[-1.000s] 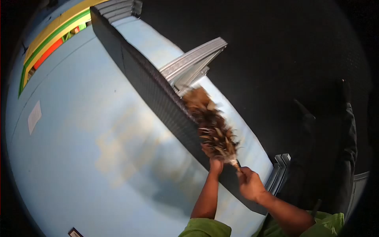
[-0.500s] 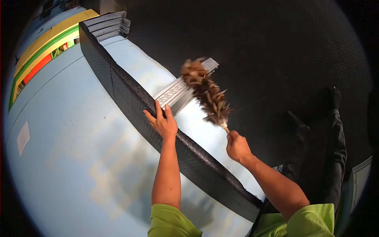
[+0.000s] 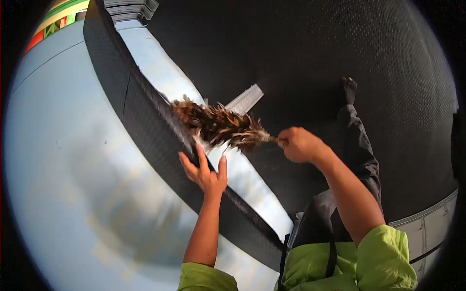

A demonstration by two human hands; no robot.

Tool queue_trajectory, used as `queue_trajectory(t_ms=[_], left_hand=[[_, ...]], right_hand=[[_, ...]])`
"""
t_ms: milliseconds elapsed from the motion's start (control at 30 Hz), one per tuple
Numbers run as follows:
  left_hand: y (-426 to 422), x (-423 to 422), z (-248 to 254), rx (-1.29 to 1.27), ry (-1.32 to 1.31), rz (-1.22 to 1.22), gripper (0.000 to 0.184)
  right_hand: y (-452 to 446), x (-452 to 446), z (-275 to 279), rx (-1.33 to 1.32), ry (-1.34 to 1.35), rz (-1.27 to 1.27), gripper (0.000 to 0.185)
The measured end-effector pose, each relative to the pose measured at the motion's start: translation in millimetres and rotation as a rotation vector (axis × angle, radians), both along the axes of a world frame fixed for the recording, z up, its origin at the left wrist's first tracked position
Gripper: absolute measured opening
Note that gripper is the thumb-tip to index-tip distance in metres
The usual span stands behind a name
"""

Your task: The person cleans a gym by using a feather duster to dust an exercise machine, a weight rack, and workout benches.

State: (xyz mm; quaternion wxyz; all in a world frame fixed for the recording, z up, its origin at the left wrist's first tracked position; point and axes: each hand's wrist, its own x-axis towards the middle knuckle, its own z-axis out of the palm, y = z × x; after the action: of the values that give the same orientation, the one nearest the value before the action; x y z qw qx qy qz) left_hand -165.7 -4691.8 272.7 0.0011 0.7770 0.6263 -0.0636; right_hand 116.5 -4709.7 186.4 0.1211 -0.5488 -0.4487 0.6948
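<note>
A brown feather duster (image 3: 216, 126) lies across a grey metal bar (image 3: 246, 98), hiding much of it. My right hand (image 3: 300, 144) is closed around the duster's thin handle. The duster's far end reaches the top edge of a long black textured panel (image 3: 109, 72). My left hand (image 3: 208, 177) is at that panel's edge, just below the feathers, with its fingers spread and nothing held in them. Whether its fingertips touch the bar or the feathers, I cannot tell.
Pale blue surface (image 3: 58, 169) spreads on the left of the panel. Dark textured floor (image 3: 291, 43) fills the upper right, with my foot (image 3: 349, 89) on it. Grey slatted pieces (image 3: 128, 9) are at the panel's far end. A light panelled surface (image 3: 427, 225) stands at lower right.
The duster has swung left and down along the bar, from its outer end to the black panel. My right hand has risen. The camera view has shifted, and my left hand stays by the panel.
</note>
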Motion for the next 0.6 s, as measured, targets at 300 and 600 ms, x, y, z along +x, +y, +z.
queue_trajectory(t_ms=[300, 600], left_hand=[[124.5, 13.0, 9.8, -0.025, 0.162, 0.122, 0.078], [139.5, 3.9, -0.2, 0.001, 0.026, 0.042, 0.04]], right_hand=[[148.5, 51.6, -45.0, -0.113, -0.179, 0.364, 0.035], [176.6, 31.4, -82.8, -0.289, -0.506, 0.283, 0.029]])
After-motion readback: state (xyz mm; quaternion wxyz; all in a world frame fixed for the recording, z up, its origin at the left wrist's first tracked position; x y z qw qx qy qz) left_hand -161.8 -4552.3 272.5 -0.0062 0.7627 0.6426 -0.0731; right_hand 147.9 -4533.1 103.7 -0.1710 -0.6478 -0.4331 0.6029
